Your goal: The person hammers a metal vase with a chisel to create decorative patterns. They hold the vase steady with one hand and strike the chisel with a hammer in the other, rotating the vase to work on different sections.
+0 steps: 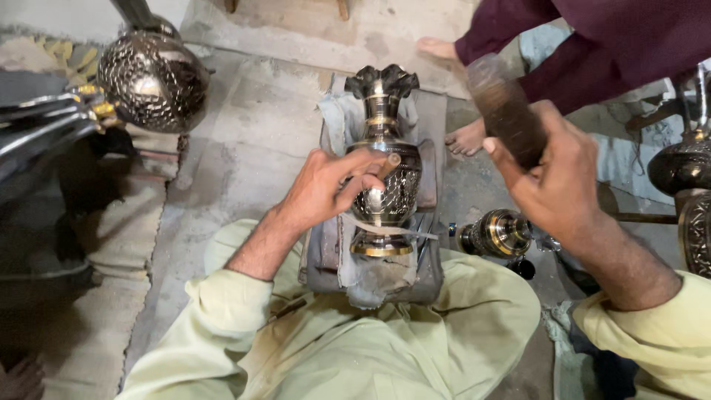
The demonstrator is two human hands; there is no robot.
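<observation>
- Brass-banded dark vase (385,170), engraved, fluted mouth far, base near; lying on grey cloth (370,278) over the lap.
- Left hand (333,189) across the vase belly, pinching a thin chisel (390,164) against it.
- Right hand (555,181) raised at right, fist closed round a dark wooden mallet (507,111), blurred.

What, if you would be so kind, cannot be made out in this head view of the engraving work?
- Chisel tip: hidden by the left hand, whose grip pins it to the vase.
- Mallet: blurred, and its lower end is buried in the right hand.
- Vase's pattern: too fine to read.
- Another person: cut off by the top edge.
- Dark vessel: cut off at right.
</observation>
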